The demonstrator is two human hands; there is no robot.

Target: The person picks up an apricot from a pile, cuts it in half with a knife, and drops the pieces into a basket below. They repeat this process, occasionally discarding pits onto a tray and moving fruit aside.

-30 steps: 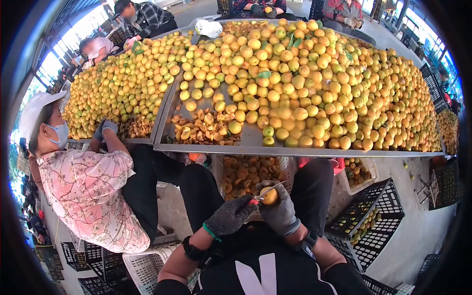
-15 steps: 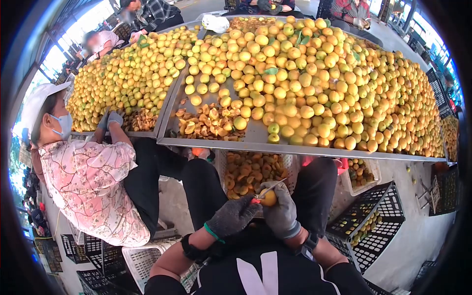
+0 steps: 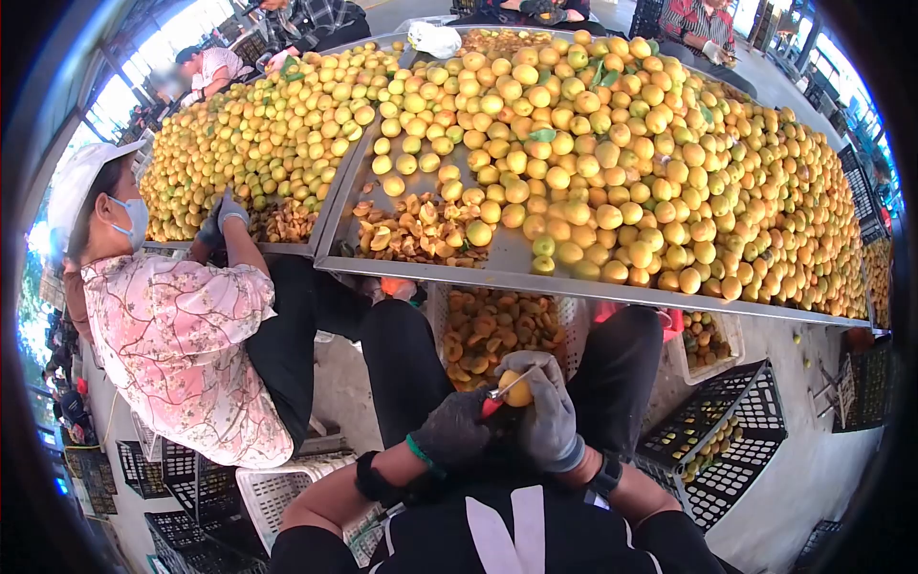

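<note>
My left hand [image 3: 453,429], in a dark grey glove, is closed round a small knife [image 3: 491,404] with a red handle. Its thin blade lies against a yellow-orange apricot [image 3: 517,390]. That fruit sits in the gloved fingers of my right hand [image 3: 549,417], which wrap it from the right. Both hands are above my lap, close together. Just beyond them, a white crate [image 3: 572,335] between my knees holds many halved apricots [image 3: 497,330].
A metal-edged table [image 3: 574,287] ahead bears a big heap of whole apricots [image 3: 612,182] and a pile of cut pieces [image 3: 416,230]. A co-worker [image 3: 182,335] sits close on my left. Black crates [image 3: 717,440] stand at right; more people sit across the table.
The knife blade, earlier angled out above the apricot, now lies close across it. My hands have shifted slightly lower, and the whole view has moved a little.
</note>
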